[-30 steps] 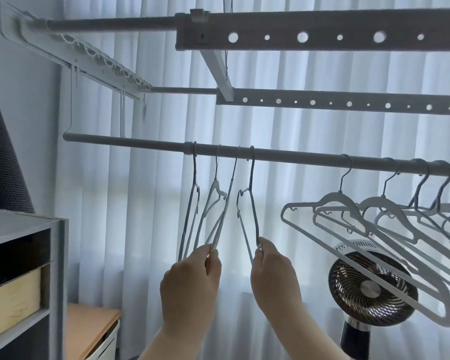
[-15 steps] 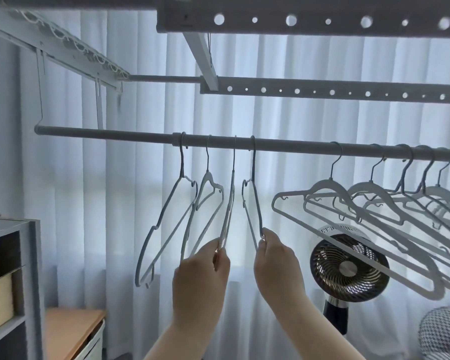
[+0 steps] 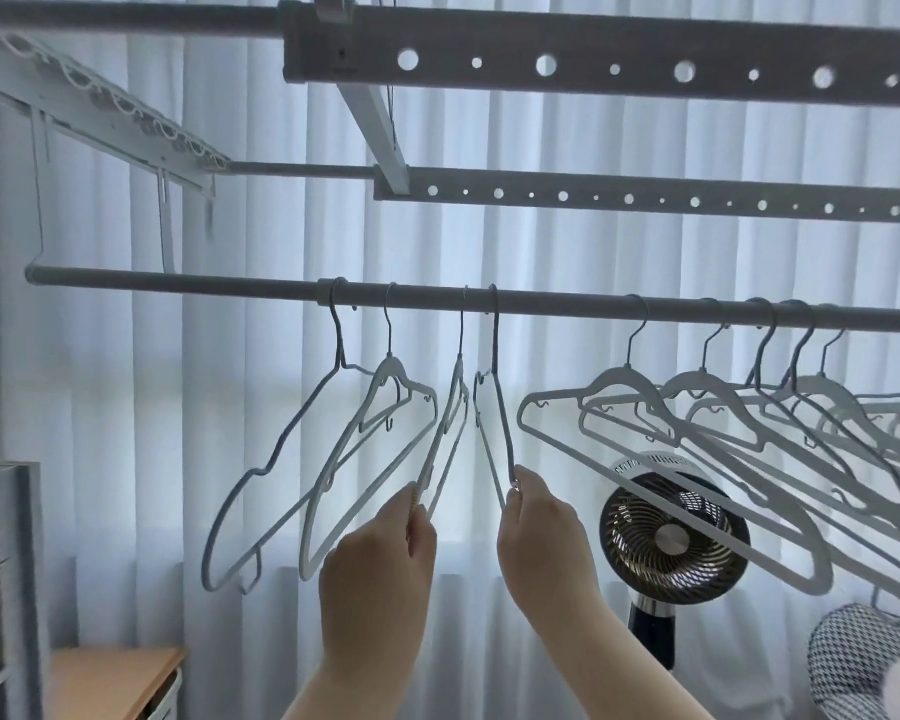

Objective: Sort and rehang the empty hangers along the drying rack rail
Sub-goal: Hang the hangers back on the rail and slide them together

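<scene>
A grey rail (image 3: 178, 287) runs across the view at head height. Several pale hangers hang from it. My left hand (image 3: 380, 569) pinches the lower corner of a white hanger (image 3: 450, 423) seen nearly edge-on. My right hand (image 3: 536, 532) pinches the bottom corner of a thin grey hanger (image 3: 500, 423) just to its right. Left of these, a grey hanger (image 3: 276, 459) and a white hanger (image 3: 380, 439) hang free, turned broadside. A group of white hangers (image 3: 697, 423) hangs along the rail's right part.
Two perforated rack bars (image 3: 645, 70) (image 3: 645, 200) run overhead. A standing fan (image 3: 671, 537) sits behind the right hangers, a patterned mesh object (image 3: 848, 662) at lower right. A shelf unit (image 3: 1, 563) and wooden surface (image 3: 110, 678) are at lower left. White curtains fill the background.
The two leftmost hangers have swung out from edge-on to broadside. Both hands keep their pinch on the two middle hangers. The view has shifted right.
</scene>
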A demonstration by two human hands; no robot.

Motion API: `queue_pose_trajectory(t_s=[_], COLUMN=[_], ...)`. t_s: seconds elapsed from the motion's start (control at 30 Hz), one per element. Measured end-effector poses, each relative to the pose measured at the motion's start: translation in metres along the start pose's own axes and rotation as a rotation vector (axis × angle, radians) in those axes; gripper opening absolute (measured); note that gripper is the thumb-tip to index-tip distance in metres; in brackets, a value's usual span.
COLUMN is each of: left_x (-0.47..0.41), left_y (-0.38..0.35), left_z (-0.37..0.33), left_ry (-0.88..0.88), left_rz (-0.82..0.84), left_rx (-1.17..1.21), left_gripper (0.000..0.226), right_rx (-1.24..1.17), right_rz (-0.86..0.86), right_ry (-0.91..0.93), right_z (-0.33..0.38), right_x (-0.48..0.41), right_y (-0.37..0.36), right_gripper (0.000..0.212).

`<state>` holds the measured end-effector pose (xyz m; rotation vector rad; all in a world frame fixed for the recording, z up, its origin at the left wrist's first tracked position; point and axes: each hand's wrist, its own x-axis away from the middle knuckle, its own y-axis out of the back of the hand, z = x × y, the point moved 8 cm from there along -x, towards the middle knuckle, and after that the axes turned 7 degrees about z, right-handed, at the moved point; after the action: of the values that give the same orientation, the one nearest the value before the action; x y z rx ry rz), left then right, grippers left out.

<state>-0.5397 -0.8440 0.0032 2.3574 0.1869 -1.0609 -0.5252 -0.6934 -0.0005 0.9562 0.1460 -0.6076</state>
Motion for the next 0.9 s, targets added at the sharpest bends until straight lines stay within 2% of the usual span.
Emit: queue_pose_trajectory(t_s=[0.1, 0.23, 0.4, 0.5, 0.63, 0.8, 0.9], left_x=[-0.002, -0.002, 0.0, 0.003, 0.005, 0.001, -0.001], left_y=[0.001, 0.003, 0.004, 0.006, 0.007, 0.002, -0.001], left_z=[0.006, 0.01, 0.012, 0.008, -0.004, -0.017, -0.021], left_ry=[0.0, -0.022, -0.021, 0.072, 0.109, 0.123, 0.145], left_rz=[-0.014, -0.029, -0.044, -0.053, -0.021, 0.048, 0.099], left_rx=[-0.137, -0.239, -0.163, -0.016, 0.023, -0.062, -0.112], left_gripper=[0.011, 0.018, 0.021, 0.025, 0.03, 0.03, 0.035], right_rx=[-0.011, -0.003, -0.001, -0.003, -0.007, 0.017, 0.013], right_rz=[0.008, 0.011, 0.021, 0.018, 0.023, 0.014, 0.021], right_ry=[-0.007, 0.003, 0.011, 0.017, 0.022, 0.04, 0.054], right_z=[-0.002, -0.001, -0.003, -0.007, -0.012, -0.018, -0.017], right_x=[0.002, 0.004, 0.004, 0.003, 0.003, 0.004, 0.007], right_y=[0.0, 0.001, 0.004, 0.007, 0.009, 0.013, 0.02], right_gripper=[0.042, 0.042, 0.041, 0.041, 0.042, 0.043, 0.05])
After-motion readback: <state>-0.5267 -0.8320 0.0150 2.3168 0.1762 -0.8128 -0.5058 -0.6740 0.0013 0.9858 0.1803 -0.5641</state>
